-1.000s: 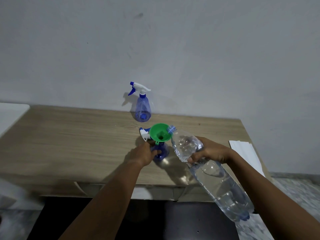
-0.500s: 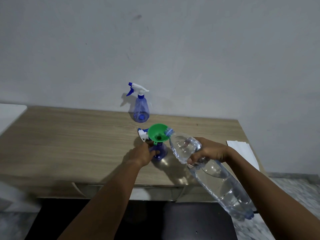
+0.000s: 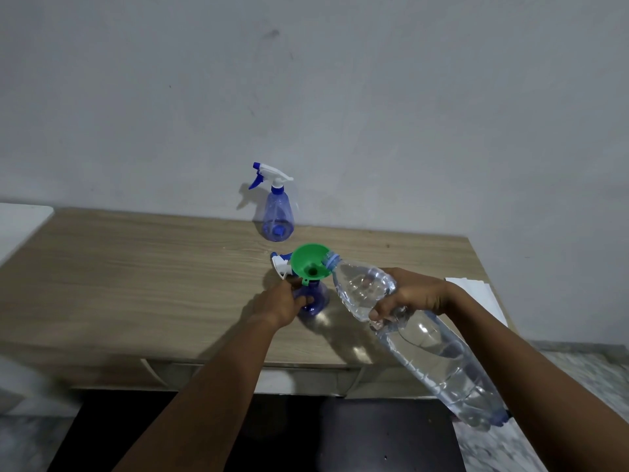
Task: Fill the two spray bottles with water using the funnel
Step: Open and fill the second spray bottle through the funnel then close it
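A green funnel (image 3: 310, 264) sits in the neck of a small blue spray bottle (image 3: 316, 301) on the wooden table (image 3: 136, 284). My left hand (image 3: 277, 303) grips that bottle's body. My right hand (image 3: 408, 294) holds a large clear water bottle (image 3: 418, 338), tilted with its open mouth resting on the funnel's right rim. A loose white and blue spray head (image 3: 281, 264) lies just left of the funnel. A second blue spray bottle (image 3: 277, 216), with its spray head on, stands upright at the table's far edge by the wall.
White paper (image 3: 476, 294) lies at the table's right end. A white surface (image 3: 20, 226) adjoins the table's left end. A dark chair seat (image 3: 374, 434) is below the table's front edge. The wall rises right behind the table.
The water bottle's base has lifted a little, tipping its mouth more onto the funnel rim. My left hand has stayed on the small spray bottle.
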Available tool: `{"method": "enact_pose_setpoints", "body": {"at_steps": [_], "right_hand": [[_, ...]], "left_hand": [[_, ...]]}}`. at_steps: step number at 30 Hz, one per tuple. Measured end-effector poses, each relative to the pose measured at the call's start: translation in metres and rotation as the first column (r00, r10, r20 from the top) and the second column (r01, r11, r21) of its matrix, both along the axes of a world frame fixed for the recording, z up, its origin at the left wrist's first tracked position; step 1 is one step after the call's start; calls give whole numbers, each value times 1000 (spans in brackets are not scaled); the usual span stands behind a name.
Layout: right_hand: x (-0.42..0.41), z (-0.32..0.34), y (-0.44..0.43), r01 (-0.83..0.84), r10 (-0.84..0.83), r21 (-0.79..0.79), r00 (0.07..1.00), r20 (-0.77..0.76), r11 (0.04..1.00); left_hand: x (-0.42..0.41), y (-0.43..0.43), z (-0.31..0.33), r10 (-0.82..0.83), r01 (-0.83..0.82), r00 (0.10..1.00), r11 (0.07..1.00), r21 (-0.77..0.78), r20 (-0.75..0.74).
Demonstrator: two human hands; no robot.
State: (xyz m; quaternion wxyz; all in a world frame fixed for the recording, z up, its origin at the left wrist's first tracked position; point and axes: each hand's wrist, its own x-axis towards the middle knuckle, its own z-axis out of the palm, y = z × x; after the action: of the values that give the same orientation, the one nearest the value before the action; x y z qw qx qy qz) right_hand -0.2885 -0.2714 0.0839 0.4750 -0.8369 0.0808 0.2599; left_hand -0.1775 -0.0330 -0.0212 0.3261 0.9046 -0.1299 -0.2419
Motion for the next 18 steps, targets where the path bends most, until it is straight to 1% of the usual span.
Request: {"method": "enact_pose_setpoints", "body": {"at_steps": [5, 10, 18], "right_hand": [[1, 6, -2, 18, -18, -10, 999, -30, 1000], [3, 4, -3, 0, -2, -43, 999, -46, 999], [5, 7, -4, -10, 8, -47, 999, -46, 999]], "left_hand": [[0, 0, 0, 3, -3, 1000, 1000, -2, 4], [-1, 0, 2, -2, 2, 1000, 1000, 8, 18], [-3, 0, 4, 12, -11, 1000, 1000, -18, 15]]}}
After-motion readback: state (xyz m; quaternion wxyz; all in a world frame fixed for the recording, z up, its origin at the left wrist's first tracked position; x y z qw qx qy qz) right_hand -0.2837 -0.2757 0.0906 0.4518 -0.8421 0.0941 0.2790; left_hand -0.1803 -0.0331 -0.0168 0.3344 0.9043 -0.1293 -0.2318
